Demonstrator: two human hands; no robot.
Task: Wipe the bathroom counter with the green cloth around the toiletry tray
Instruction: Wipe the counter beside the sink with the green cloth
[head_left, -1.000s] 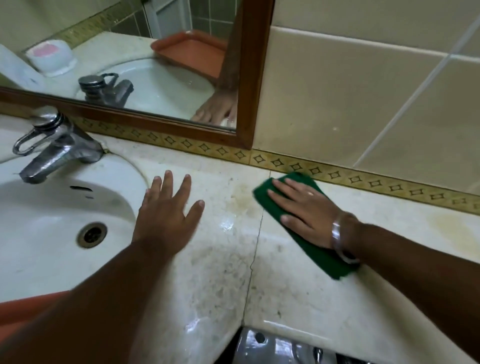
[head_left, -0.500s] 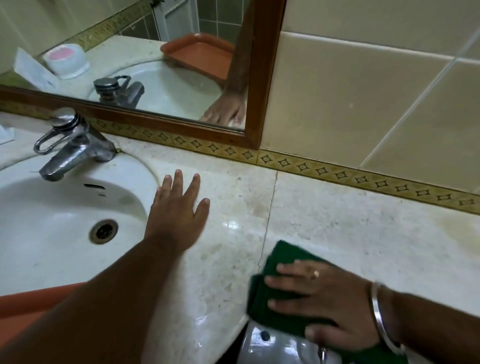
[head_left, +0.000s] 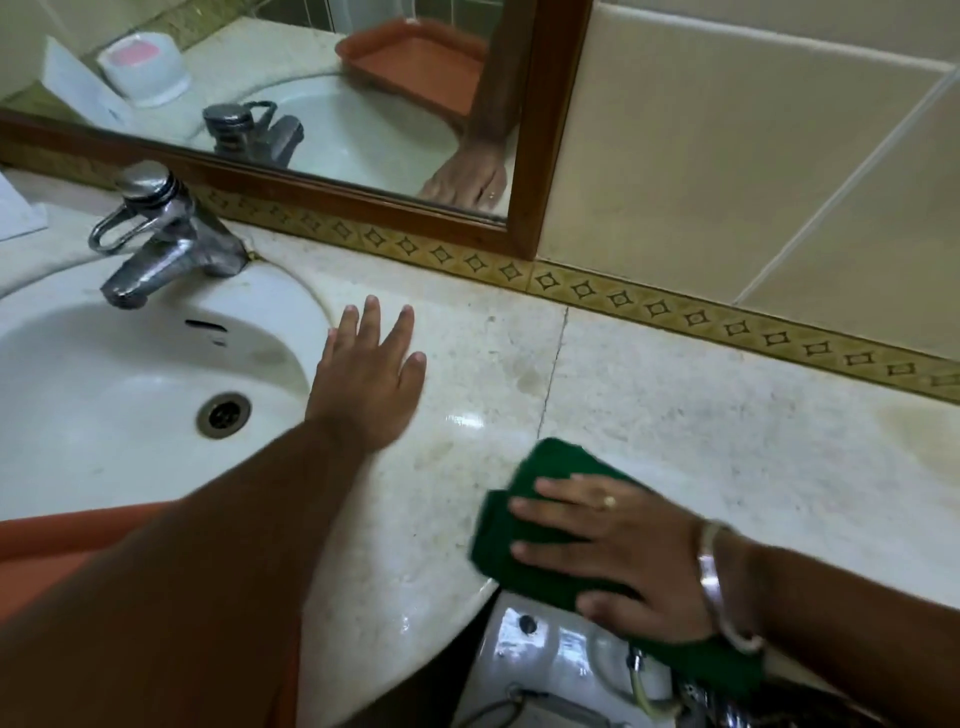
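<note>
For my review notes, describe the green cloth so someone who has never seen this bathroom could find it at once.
Start at the white sink basin and follow the pale stone counter toward its near edge, past the seam. There the right hand lies flat on the green cloth, part of it hanging over the edge. It is the only dark green thing among white, beige and chrome.

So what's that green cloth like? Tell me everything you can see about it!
The green cloth is dark green, soft-looking fabric, folded or bunched into a thick pad. It lies flat at the front edge of the speckled pale stone counter, right of the white sink, with its near end hanging past the edge. The right hand presses on it with spread fingers, covering much of it. The left hand rests apart, not touching it.
</note>
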